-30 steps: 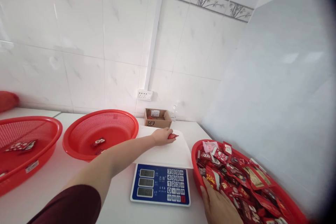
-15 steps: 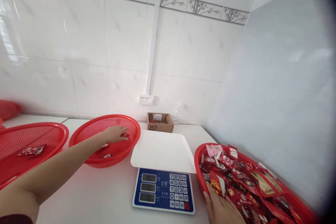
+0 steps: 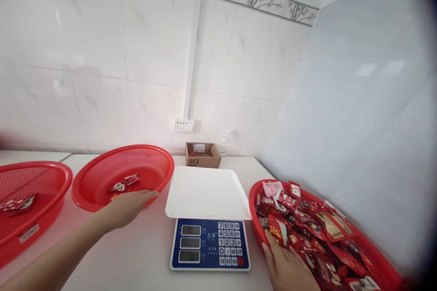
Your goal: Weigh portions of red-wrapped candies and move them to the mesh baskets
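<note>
My left hand (image 3: pixel 124 209) hovers at the near right rim of the middle red basket (image 3: pixel 80 200), fingers stretched out and holding nothing. Inside that basket lie a few small printed packets (image 3: pixel 125 182), partly hidden behind the hand. At the lower right, my right hand (image 3: pixel 287 266) grips the rim of another red basket (image 3: pixel 253 204), its fingertips against the packets. This basket is heaped with red, pink and gold snack packets (image 3: pixel 314 232). Between the hands stands a blue and white digital scale (image 3: pixel 210 245) with a bare white pan (image 3: pixel 206 193).
A third red basket (image 3: pixel 64 177) with a few packets stands at the far left. Behind the scale are a small cardboard box (image 3: pixel 205 160) and a clear bottle (image 3: pixel 224 145). A wall socket (image 3: pixel 185 125) is mounted on the tiled wall above the white table (image 3: pixel 136 254).
My left hand has come out from inside the middle basket to its near rim, uncovering packets there. My right hand stays at the right basket. The view has shifted slightly to the right.
</note>
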`<state>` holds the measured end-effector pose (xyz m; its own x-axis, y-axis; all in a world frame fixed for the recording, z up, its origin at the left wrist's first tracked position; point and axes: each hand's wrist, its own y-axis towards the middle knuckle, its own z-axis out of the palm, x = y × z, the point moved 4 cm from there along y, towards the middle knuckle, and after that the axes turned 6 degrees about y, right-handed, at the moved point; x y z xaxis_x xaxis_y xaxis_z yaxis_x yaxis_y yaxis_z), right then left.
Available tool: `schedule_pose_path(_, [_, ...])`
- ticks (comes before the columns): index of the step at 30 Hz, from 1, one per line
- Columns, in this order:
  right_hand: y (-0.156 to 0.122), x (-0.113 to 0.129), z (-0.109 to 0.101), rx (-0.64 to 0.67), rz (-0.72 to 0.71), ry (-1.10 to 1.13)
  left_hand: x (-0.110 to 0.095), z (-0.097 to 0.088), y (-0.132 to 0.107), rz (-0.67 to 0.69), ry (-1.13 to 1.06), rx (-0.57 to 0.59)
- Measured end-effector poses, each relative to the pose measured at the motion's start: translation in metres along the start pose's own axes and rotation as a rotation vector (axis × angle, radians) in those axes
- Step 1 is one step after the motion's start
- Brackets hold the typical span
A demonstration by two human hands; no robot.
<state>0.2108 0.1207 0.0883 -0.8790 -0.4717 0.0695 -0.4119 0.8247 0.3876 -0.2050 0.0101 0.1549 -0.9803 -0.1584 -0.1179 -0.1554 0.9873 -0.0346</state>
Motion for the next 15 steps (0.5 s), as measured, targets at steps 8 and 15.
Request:
schedule_pose_path(8, [0.004,0.007,-0.022,0.175,0.248,0.301,-0.043,0.021,-0.004,0.325,-0.02,-0.589])
schedule_pose_path(15, [0.019,-0.014,-0.037,0.362,0.377,0.606,-0.174,0.137,-0.033,0.999,-0.692,0.252])
